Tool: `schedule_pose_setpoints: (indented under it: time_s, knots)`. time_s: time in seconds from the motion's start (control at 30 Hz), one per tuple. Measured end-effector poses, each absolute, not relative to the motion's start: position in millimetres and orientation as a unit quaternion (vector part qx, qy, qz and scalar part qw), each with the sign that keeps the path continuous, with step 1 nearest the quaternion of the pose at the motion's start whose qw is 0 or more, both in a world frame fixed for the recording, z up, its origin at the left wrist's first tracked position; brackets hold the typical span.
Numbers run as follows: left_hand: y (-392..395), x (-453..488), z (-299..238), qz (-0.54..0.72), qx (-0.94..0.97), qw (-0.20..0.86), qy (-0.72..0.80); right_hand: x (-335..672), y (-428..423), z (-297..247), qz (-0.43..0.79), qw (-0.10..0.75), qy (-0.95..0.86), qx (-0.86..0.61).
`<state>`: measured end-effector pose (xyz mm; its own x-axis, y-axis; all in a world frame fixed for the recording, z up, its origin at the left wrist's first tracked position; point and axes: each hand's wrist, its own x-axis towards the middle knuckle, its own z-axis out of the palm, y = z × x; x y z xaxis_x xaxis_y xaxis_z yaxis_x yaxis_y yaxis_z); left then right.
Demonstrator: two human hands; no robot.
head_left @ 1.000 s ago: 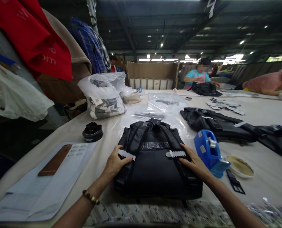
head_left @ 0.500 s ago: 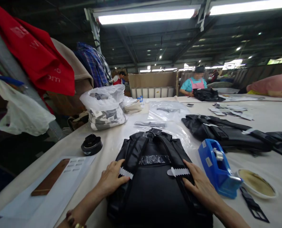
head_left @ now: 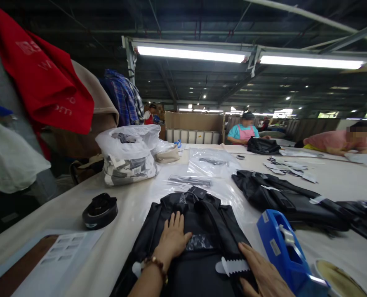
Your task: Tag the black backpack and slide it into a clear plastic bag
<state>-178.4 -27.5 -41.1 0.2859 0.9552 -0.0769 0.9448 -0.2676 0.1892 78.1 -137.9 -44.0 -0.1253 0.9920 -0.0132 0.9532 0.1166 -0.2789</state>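
Note:
A black backpack (head_left: pixel 202 218) lies strap side up on the white table (head_left: pixel 130 214) right in front of me. My left hand (head_left: pixel 171 238) rests flat on the upper middle of its back, fingers stretched toward the top handle. A beaded bracelet sits on that wrist. My right hand (head_left: pixel 264 272) lies open on the right shoulder strap, its fingertips beside a white zigzag-edged tape strip (head_left: pixel 233 266). A matching white strip (head_left: pixel 137 268) shows on the left strap.
A blue tape dispenser (head_left: pixel 284 251) stands right of my right hand, with a shallow dish (head_left: pixel 338 282) behind it. More black bags (head_left: pixel 288 198), clear plastic bags (head_left: pixel 211 161), a full white sack (head_left: pixel 128 159), a black tape roll (head_left: pixel 99 210) and papers (head_left: pixel 56 260) surround me. Two people work at the far side.
My left hand has left the left strap and moved up onto the middle of the backpack. The right hand stays on the right strap. My view has tilted upward.

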Motion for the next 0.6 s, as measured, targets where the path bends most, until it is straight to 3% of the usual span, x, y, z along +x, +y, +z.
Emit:
schedule_pose_setpoints:
  time_s: [0.1,0.23,0.3,0.47,0.6]
  knots:
    - [-26,-181,-57,0.015,0.796,0.111,0.595,64,-110,13,0.169,0.044,-0.718,-0.674]
    - [-23,-182,-56,0.008,0.796,0.109,0.595,24,-49,59,0.056,0.197,-0.759,-0.618]
    - [-22,-182,-55,0.001,0.795,0.109,0.597,5,-21,46,0.035,0.199,-0.752,-0.627]
    - [-19,-182,-61,-0.003,0.794,0.118,0.596,-14,4,-41,0.158,0.062,-0.732,-0.66]
    - [-15,-183,-65,0.015,0.795,0.131,0.592,-10,2,-70,0.179,0.036,-0.736,-0.652]
